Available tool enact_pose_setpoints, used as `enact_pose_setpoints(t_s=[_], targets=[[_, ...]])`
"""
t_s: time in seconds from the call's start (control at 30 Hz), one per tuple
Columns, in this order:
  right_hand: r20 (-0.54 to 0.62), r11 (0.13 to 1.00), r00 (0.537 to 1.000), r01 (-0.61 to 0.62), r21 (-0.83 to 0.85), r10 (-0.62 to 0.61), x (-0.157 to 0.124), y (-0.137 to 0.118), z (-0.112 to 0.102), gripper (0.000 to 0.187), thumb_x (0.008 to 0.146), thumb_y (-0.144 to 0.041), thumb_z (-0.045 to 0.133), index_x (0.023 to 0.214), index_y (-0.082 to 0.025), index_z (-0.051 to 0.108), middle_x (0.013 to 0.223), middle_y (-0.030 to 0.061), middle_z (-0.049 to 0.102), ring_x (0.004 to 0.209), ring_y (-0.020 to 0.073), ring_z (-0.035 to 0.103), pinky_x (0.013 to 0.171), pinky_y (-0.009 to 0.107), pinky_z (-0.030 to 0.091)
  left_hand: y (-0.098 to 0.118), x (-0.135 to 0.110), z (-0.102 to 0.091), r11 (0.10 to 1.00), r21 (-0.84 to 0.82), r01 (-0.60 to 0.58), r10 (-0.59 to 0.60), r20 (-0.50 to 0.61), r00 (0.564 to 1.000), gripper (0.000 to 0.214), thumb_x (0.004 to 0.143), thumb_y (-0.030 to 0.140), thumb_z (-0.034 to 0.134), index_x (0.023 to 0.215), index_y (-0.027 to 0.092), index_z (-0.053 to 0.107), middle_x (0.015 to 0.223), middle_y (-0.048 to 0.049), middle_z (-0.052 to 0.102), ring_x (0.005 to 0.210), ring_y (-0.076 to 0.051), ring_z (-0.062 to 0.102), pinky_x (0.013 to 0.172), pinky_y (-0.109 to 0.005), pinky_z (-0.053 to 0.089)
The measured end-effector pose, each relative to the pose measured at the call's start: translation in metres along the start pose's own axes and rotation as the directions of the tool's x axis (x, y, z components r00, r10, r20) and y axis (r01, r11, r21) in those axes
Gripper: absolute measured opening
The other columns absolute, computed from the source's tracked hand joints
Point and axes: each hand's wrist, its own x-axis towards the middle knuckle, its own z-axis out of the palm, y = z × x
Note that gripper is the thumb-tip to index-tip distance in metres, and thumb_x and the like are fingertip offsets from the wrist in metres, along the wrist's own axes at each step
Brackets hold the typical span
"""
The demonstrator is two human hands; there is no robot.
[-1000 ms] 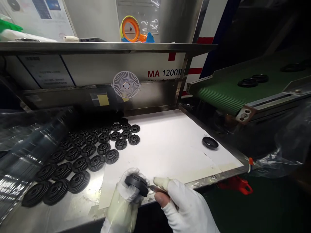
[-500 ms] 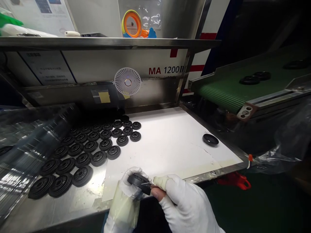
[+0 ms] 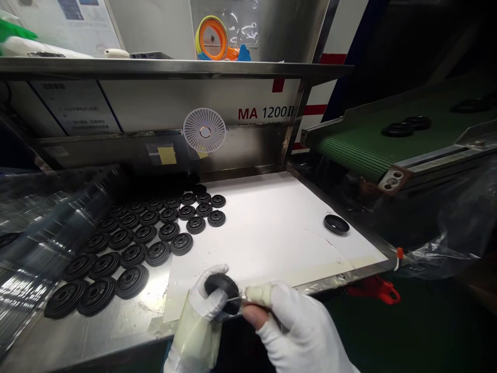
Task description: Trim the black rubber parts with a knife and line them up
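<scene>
I'm watching the left hand [image 3: 204, 295] clenching a rubber disc [image 3: 222, 290], the right hand [image 3: 298, 329] pinching a blade [image 3: 235, 299] liable to slip into the glove [image 3: 209, 305]

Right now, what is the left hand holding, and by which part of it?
A black disc, gripped by its rim in the gloved left hand.

Discs [image 3: 134, 281]: black, matt, finely ridged, rubber-like. Bench [image 3: 116, 331]: stainless steel, glossy. Sheet [image 3: 264, 228]: white paper, smooth, matt. Right hand [image 3: 303, 331]: white cloth glove. Blade [image 3: 235, 299]: bright metal. Film [image 3: 50, 223]: clear plastic, glossy. Belt [image 3: 349, 155]: green, ribbed.
</scene>
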Motion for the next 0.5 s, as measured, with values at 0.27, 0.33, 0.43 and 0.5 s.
enact_pose_setpoints(t_s=[0.27, 0.33, 0.43, 0.5], targets=[[-0.31, 0.905, 0.85, -0.408, 0.12, 0.425, 0.004, 0.056, -0.026, 0.029, 0.086, -0.049, 0.053, 0.093, -0.022, 0.063, 0.067, 0.0003, 0.062, 0.058, 0.0146, 0.057, 0.053, 0.022, 0.045, 0.006, -0.002, 0.001, 0.995, -0.058, 0.086, -0.083, 0.054, 0.995, 0.053, 0.076, 0.017, 0.063, 0.127, 0.026, 0.052, 0.136, -0.0064, 0.049, 0.117, -0.031, 0.051, 0.094, -0.047, 0.046], [-0.354, 0.883, 0.809, -0.439, 0.167, 0.469, 0.009, 0.074, -0.037, 0.032, 0.086, -0.05, 0.052, 0.094, -0.021, 0.061, 0.064, -0.0002, 0.059, 0.054, 0.0136, 0.053, 0.049, 0.022, 0.042, 0.006, 0.0, -0.004, 0.981, -0.15, 0.127, -0.105, 0.146, 0.984, 0.048, 0.081, 0.018, 0.056, 0.129, 0.024, 0.05, 0.135, -0.0071, 0.05, 0.119, -0.032, 0.049, 0.099, -0.051, 0.041], [-0.408, 0.878, 0.782, -0.458, 0.138, 0.471, 0.02, 0.098, -0.058, 0.037, 0.084, -0.053, 0.052, 0.099, -0.02, 0.06, 0.065, 0.0022, 0.057, 0.055, 0.0147, 0.052, 0.047, 0.024, 0.038, 0.006, 0.003, -0.009, 0.956, -0.247, 0.162, -0.107, 0.222, 0.969, 0.041, 0.088, 0.022, 0.048, 0.129, 0.019, 0.051, 0.13, -0.0101, 0.054, 0.121, -0.033, 0.047, 0.101, -0.055, 0.037], [-0.436, 0.865, 0.77, -0.5, 0.04, 0.465, 0.027, 0.112, -0.075, 0.04, 0.083, -0.054, 0.051, 0.101, -0.019, 0.061, 0.063, 0.0029, 0.057, 0.055, 0.0151, 0.052, 0.048, 0.025, 0.037, 0.007, 0.005, -0.009, 0.948, -0.272, 0.165, -0.101, 0.235, 0.967, 0.038, 0.09, 0.025, 0.045, 0.126, 0.017, 0.053, 0.13, -0.0112, 0.054, 0.123, -0.033, 0.045, 0.102, -0.056, 0.036]])
